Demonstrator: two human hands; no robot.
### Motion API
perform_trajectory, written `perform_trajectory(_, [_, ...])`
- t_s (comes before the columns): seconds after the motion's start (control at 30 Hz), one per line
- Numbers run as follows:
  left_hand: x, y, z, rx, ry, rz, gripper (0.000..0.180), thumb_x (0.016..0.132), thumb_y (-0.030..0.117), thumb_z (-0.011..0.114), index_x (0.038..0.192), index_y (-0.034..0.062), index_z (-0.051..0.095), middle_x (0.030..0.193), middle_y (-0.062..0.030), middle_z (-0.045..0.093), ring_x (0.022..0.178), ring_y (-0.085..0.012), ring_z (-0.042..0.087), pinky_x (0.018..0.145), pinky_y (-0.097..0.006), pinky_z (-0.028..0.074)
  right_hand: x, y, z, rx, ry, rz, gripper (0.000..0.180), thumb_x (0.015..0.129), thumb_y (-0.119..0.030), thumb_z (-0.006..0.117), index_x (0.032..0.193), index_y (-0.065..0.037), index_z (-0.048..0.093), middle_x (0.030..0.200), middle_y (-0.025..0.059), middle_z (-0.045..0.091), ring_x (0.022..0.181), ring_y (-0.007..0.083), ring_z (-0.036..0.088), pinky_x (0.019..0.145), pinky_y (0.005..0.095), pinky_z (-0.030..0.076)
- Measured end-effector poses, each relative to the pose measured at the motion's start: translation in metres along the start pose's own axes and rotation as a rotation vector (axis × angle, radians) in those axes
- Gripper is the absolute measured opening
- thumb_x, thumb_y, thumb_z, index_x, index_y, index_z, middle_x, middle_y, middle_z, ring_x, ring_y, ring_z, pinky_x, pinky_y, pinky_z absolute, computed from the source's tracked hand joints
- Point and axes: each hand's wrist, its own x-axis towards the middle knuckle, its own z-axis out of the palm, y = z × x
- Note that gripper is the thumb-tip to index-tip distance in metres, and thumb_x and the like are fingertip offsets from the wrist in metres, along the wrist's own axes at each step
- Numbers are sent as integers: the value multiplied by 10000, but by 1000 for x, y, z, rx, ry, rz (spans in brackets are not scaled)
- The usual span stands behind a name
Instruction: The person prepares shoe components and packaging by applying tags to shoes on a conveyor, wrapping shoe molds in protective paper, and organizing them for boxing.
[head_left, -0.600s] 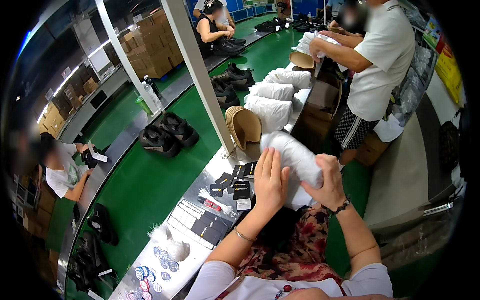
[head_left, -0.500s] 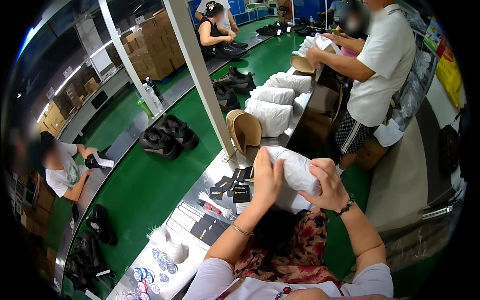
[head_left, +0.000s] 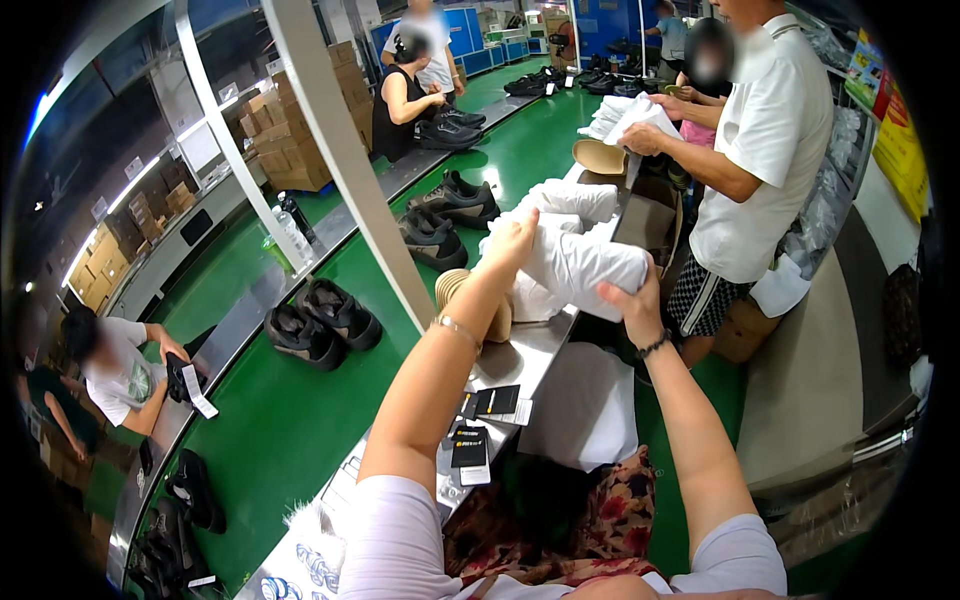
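Between my two hands is a white paper-wrapped bundle (head_left: 588, 268), held out over the bench edge. My left hand (head_left: 514, 243) grips its left end, and my right hand (head_left: 637, 300) is wrapped round its right end. Right behind and beneath it are more white wrapped bundles (head_left: 580, 200) in a row; whether mine touches them I cannot tell. The stack of tan curved inserts (head_left: 452, 288) is partly covered by my left forearm. Nearer to me, black tags (head_left: 470, 447) lie on the metal bench (head_left: 528, 368), and a white paper sheet (head_left: 582, 410) lies over my lap.
A white post (head_left: 345, 160) rises beyond my left arm. Dark shoes (head_left: 320, 325) stand in pairs on the green conveyor belt (head_left: 270, 430). At the right, a co-worker (head_left: 755, 150) handles white paper beside a tan insert (head_left: 600, 157). Other people work across the belt.
Both hands have moved forward with the wrapped bundle, from above my lap to the row of bundles. My arms are now stretched out, and the view has shifted slightly.
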Motion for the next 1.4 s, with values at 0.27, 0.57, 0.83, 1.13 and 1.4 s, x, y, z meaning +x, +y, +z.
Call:
perform_trajectory(0.27, [84, -30, -5, 298, 3, -112, 656, 888, 491, 471, 1046, -138, 568, 984, -213, 614, 941, -292, 585, 788, -363, 451, 58, 79, 12, 26, -45, 32, 646, 652, -238, 813, 1128, -1, 447, 1060, 84, 533, 975, 157, 513, 855, 284, 427])
perform_trajectory(0.57, [120, -81, 17, 721, -20, -336, 554, 908, 491, 350, 1104, 48, 619, 1167, -182, 583, 1132, -343, 526, 954, -426, 399, 36, 137, 31, -362, -72, 35, 804, 643, -343, 804, 1227, -66, 326, 1110, 163, 533, 1027, 262, 544, 870, 357, 443])
perform_trajectory(0.83, [98, -64, 29, 648, -26, -449, 519, 791, 398, 638, 1185, 66, 578, 1273, -141, 525, 1193, -348, 471, 974, -435, 363, 29, 150, 33, -486, -14, 85, 830, 635, -369, 799, 1233, -94, 294, 1085, 183, 553, 988, 309, 574, 836, 380, 459])
perform_trajectory(1.13, [17, -23, 49, 605, 537, 574, 633, 735, 136, 531, 1280, -127, 345, 1337, -321, 328, 1307, -451, 225, 1090, -494, 162, 37, 168, 5, -422, -94, 84, 1028, 679, -293, 794, 1399, 24, 133, 1357, 238, 342, 1270, 302, 353, 1030, 367, 319])
perform_trajectory(1.4, [-201, 39, -31, 353, 70, 1010, 408, 722, 59, 639, 1090, -22, 480, 1101, -182, 520, 1009, -341, 542, 798, -370, 486, 9, 79, 1, -778, -73, -91, 397, 806, -81, 616, 1176, 4, 501, 1087, 154, 549, 1012, 255, 551, 823, 328, 458])
